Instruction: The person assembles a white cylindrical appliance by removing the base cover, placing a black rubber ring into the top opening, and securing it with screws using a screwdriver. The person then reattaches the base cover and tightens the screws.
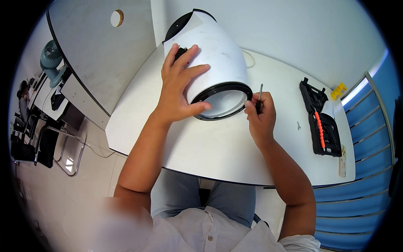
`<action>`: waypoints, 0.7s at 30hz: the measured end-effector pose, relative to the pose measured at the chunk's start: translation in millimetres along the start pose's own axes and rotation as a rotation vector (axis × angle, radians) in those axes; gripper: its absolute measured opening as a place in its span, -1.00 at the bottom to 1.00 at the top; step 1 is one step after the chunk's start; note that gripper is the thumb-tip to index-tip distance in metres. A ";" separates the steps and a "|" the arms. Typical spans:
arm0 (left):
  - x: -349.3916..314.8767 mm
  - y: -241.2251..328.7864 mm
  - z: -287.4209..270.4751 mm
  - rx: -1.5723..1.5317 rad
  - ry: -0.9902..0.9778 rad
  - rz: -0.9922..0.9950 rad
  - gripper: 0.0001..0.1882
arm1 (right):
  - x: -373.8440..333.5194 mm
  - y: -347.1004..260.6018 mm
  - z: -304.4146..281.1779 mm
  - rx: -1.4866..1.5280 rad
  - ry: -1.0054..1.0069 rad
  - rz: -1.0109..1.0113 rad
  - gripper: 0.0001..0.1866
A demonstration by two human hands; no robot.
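A white barrel-shaped housing (220, 59) lies tilted on the table, its open end with a black ring rim (222, 86) facing me. The far end carries a black cap (179, 27). My left hand (178, 84) rests against the housing's left side with fingers spread, its thumb at the rim. A small black part shows behind those fingers. On the right, my right hand (261, 113) is closed around the dark handle of a screwdriver (260, 93), its metal shaft pointing up and away. The right fingertips are beside the rim; whether they touch it, I cannot tell.
An open black tool case (333, 140) with an orange flexible shaft (320, 130) lies on the white table's (197, 153) right side. Small metal pieces (298, 125) lie nearer. A yellow item (338, 90) is behind. Metal railing stands right; a fan (51, 59) and chair are left.
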State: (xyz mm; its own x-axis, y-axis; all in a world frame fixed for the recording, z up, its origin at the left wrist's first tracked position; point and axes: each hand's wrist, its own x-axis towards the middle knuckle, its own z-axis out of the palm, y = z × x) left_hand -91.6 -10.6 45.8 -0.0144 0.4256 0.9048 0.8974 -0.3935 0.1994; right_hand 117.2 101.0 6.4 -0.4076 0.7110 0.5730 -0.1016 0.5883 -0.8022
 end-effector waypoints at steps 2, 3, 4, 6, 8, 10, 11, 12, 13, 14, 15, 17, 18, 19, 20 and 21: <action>-0.4 -0.4 -0.6 0.019 -0.015 0.010 -0.24 | 0.9 -1.9 0.6 -0.012 -0.003 0.037 -0.86; -0.5 -0.5 -0.1 0.020 -0.017 0.008 -0.24 | 1.4 -2.3 0.6 -0.018 -0.004 0.055 -0.86; -0.6 -0.6 0.6 0.020 -0.018 0.005 -0.24 | 1.9 -0.5 0.5 -0.024 0.001 0.041 -0.87; -0.2 -0.5 0.5 0.032 -0.019 0.005 -0.25 | 2.6 3.4 0.9 -0.033 0.009 0.011 -0.87; 0.1 -0.6 0.2 0.052 -0.017 0.010 -0.27 | 2.6 4.0 -0.4 -0.069 -0.008 -0.003 -0.87; -0.1 -0.9 0.2 0.052 -0.015 0.015 -0.27 | 2.4 3.4 0.0 -0.072 -0.019 -0.004 -0.87; -0.1 -0.9 0.2 0.051 -0.013 0.018 -0.27 | 2.2 1.3 1.0 -0.059 -0.019 0.002 -0.86; -0.1 -1.0 0.3 0.057 -0.012 0.020 -0.27 | 1.9 0.3 1.5 -0.045 -0.019 0.008 -0.86; -0.2 -1.2 0.4 0.063 -0.011 0.022 -0.28 | 1.8 0.5 1.8 -0.038 -0.017 0.003 -0.85; -0.3 -1.3 0.8 0.069 -0.009 0.024 -0.28 | 2.0 1.1 1.9 -0.032 -0.014 -0.003 -0.84; -0.2 -0.9 0.8 0.067 -0.009 0.022 -0.30 | 2.1 1.6 2.0 -0.026 -0.012 -0.009 -0.83; 0.5 0.2 0.3 0.064 -0.009 0.019 -0.32 | 2.1 0.6 1.0 -0.068 -0.014 0.008 -0.82; 0.5 0.1 0.1 0.055 -0.010 0.021 -0.33 | 2.1 0.1 0.7 -0.089 -0.015 0.015 -0.82; 0.4 -0.2 -0.1 0.046 -0.011 0.022 -0.34 | 1.6 -0.3 1.2 -0.083 -0.013 0.022 -0.82; 0.5 -0.3 -0.1 0.037 -0.011 0.024 -0.35 | 0.9 -0.7 1.6 -0.078 -0.011 0.029 -0.82; 0.7 -0.3 -0.2 0.034 -0.013 0.026 -0.35 | 0.6 -0.9 1.8 -0.073 -0.009 0.035 -0.81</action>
State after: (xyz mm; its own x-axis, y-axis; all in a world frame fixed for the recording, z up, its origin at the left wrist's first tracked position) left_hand -92.0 -10.3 46.5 0.0145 0.4260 0.9046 0.9119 -0.3767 0.1627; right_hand 115.4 100.2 7.1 -0.4181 0.7285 0.5427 -0.0203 0.5898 -0.8073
